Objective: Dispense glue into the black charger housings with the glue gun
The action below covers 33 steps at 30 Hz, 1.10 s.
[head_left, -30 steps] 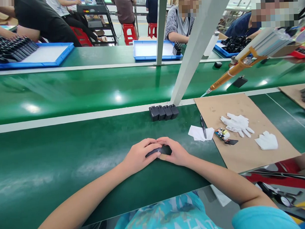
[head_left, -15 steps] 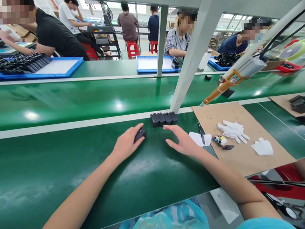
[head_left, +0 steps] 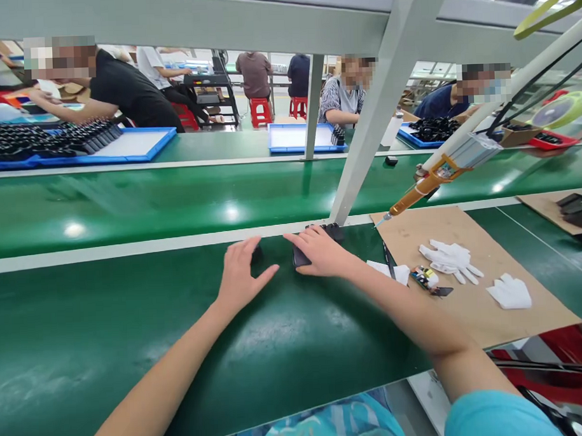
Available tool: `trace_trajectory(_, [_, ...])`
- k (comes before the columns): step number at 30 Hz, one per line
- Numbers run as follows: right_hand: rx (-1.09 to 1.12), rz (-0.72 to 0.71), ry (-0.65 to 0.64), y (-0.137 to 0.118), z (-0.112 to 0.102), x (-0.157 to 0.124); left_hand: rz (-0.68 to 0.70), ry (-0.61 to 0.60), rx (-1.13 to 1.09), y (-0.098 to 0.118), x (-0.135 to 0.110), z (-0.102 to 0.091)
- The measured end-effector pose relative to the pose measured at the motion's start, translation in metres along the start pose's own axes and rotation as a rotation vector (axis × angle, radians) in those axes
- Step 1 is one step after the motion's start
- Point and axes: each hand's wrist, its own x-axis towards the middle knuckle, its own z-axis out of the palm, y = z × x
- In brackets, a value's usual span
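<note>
A small black plastic block (head_left: 299, 257) stands on the green bench, with my right hand (head_left: 323, 254) closed round it, fingers over the top and thumb along the near side. Behind that hand, partly covered, is a short row of similar black blocks (head_left: 333, 231). My left hand (head_left: 240, 274) is open to the left, thumb and fingers apart. Another dark block (head_left: 257, 253) shows just beyond its fingers, mostly hidden; I cannot tell whether they touch.
A metal post (head_left: 360, 145) rises behind the row. An orange electric screwdriver (head_left: 409, 195) hangs at the right, over a cardboard sheet (head_left: 466, 320) with white gloves (head_left: 449, 257) and a circuit board (head_left: 424, 277). Across the green belt (head_left: 176, 196), co-workers sit near blue trays (head_left: 162, 146).
My right hand has moved left and closed on a block near the row. My left hand has loosened from its dark block and spread. The view has tilted slightly.
</note>
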Motion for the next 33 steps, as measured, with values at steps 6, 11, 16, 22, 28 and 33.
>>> trace_trajectory(6, [0.359,0.232,-0.071,-0.045,-0.005,-0.066,-0.047,-0.388,-0.269,0.043,-0.025,0.007])
trace_trajectory(11, [0.583,0.485,0.55,0.007,-0.034,-0.116,-0.058,-0.462,-0.298,0.049,-0.03,0.019])
trace_trajectory(16, [0.673,0.61,1.537,0.109,-0.06,-0.14,-0.126,-0.49,-0.451,0.053,-0.027,0.022])
trace_trajectory(22, [1.092,0.764,1.262,0.167,-0.06,-0.134,-0.291,-0.51,-0.634,0.046,-0.022,0.023])
trace_trajectory(28, [1.061,0.704,1.108,0.167,-0.049,-0.121,-0.277,-0.44,-0.621,0.043,-0.023,0.03])
trace_trajectory(33, [1.009,0.631,1.08,0.133,-0.048,-0.108,0.129,-0.288,-0.183,0.055,-0.03,0.029])
